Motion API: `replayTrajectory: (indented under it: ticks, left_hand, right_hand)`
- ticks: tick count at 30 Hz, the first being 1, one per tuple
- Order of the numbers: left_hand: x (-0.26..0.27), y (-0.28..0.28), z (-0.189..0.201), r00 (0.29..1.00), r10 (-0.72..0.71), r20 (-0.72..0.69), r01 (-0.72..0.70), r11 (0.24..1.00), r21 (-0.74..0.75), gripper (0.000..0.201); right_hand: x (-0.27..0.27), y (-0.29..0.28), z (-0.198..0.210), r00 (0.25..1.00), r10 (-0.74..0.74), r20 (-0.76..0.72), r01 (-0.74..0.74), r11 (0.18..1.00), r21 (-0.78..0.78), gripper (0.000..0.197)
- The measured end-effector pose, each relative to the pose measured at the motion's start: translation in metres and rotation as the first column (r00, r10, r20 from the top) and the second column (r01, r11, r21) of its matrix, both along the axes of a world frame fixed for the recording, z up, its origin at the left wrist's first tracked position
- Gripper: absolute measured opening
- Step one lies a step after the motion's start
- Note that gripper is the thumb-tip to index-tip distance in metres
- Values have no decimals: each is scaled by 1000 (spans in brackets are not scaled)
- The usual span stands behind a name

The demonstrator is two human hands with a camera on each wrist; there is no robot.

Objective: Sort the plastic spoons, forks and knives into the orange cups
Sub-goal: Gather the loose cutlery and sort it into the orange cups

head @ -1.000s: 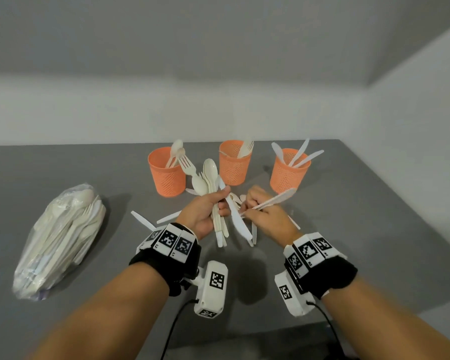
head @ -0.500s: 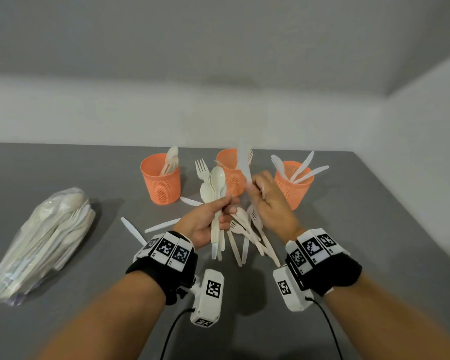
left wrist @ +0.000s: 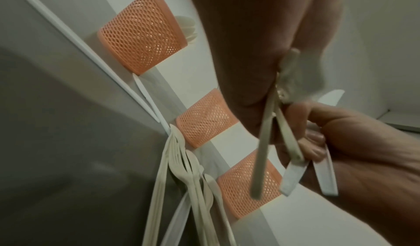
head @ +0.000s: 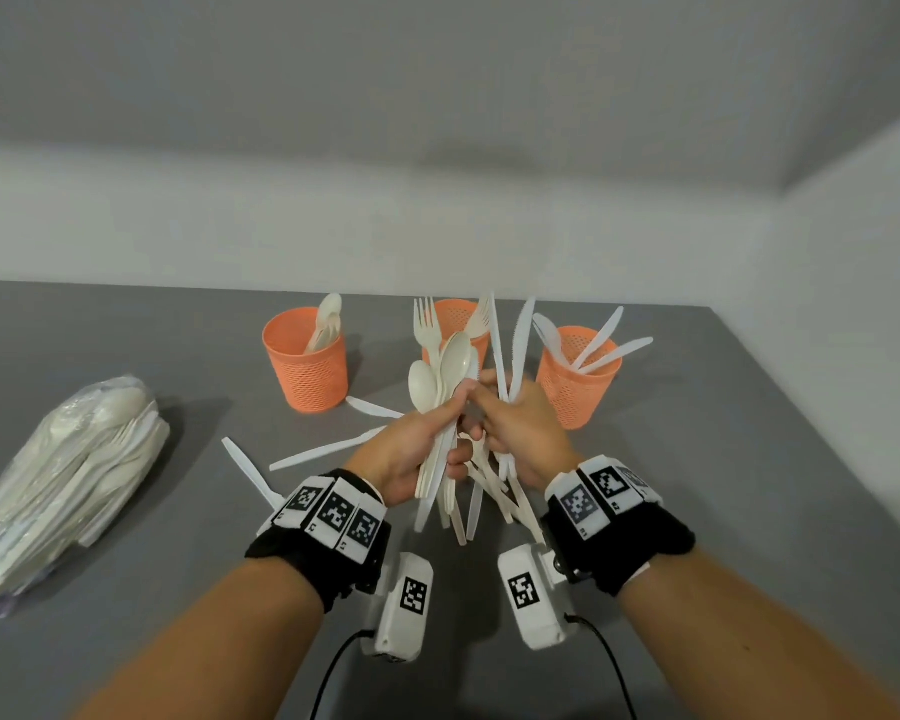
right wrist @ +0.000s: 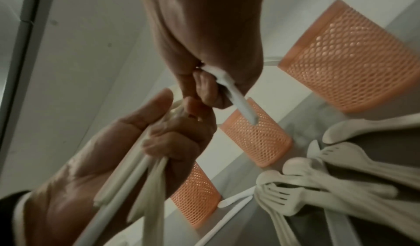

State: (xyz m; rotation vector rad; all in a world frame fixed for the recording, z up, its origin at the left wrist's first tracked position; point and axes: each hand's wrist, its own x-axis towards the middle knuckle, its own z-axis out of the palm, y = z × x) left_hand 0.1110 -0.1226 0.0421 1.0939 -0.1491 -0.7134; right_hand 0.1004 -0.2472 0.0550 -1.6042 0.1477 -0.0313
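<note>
Three orange mesh cups stand in a row: the left cup (head: 305, 363) holds spoons, the middle cup (head: 458, 324) forks, the right cup (head: 575, 381) white knives. My left hand (head: 453, 423) grips a bundle of cream spoons and a fork (head: 440, 371) upright by the handles. Touching it, my right hand (head: 494, 413) pinches two white knives (head: 510, 345) that point up. The right wrist view shows a knife handle (right wrist: 236, 97) sticking out of the right fist. Below both hands lies a loose pile of cutlery (head: 489, 491).
A clear bag of cutlery (head: 68, 470) lies at the left of the grey table (head: 749, 485). Loose white knives (head: 328, 449) lie between the bag and the cups. Walls close off the back and right.
My right hand has swung its knife from lying sideways to upright and risen against the left hand. The left hand's bundle has lifted slightly.
</note>
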Motion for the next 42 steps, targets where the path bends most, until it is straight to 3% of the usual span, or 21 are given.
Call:
replayTrajectory:
  ticks: [4,7,9,11,14,18,22,26,28,31,32,34,36,38,39,42]
  left_hand:
    - [0,-5,0,997,81,-16,-81,997,21,35]
    - [4,-7,1,982,189,-25,-188,982,21,24]
    - [8,-4,-1,974,224,-4,-224,974,21,20]
    - [10,-3,-3,973,225,50,-227,973,47,19]
    - [8,-6,0,967,210,145,-221,973,64,19]
    - [3,-11,4,965,130,230,-153,985,85,23]
    - [2,-11,8,973,47,224,-71,992,100,28]
    - [4,-12,8,983,55,178,-77,990,120,28]
    - [6,-13,8,985,57,160,-77,989,123,27]
    - [9,-17,6,993,47,111,-52,997,48,31]
    - [10,-19,5,995,42,93,-43,999,10,33]
    - [11,-21,6,998,34,55,-30,997,-74,30]
    - [12,-19,8,999,33,18,-30,989,-143,24]
    - [14,-13,9,1000,6,11,-4,987,-160,24]
    - [16,-8,9,1000,-10,15,12,988,-157,23]
    - [21,6,6,1000,-16,11,17,990,-139,24]
  right_hand:
    - [1,-7,8,994,-97,44,90,987,130,13]
    - [16,-23,18,960,-258,113,253,966,59,17]
    - [26,-39,36,931,-324,168,311,945,102,19]
    - [36,-58,58,889,-368,273,331,928,171,15]
    - [56,-84,76,794,-417,443,419,903,98,9]
    - [81,-101,62,771,-397,498,481,875,-47,10]
    - [95,-107,27,869,-314,383,387,913,-131,12]
    - [100,-113,15,951,-180,252,248,929,-275,34]
    - [100,-111,20,939,-151,309,255,908,-332,44]
    - [91,-98,38,822,-122,557,374,853,-364,37]
    - [86,-89,46,799,-101,593,361,869,-338,31]
    - [73,-69,52,855,-11,518,211,921,-329,19]
    - [59,-50,48,951,160,265,-47,920,-388,14]
    - [48,-37,39,949,316,13,-290,883,-368,18]
    - [45,-31,34,929,369,-38,-360,874,-325,18]
    - [42,-16,31,935,352,-36,-354,929,-108,17]
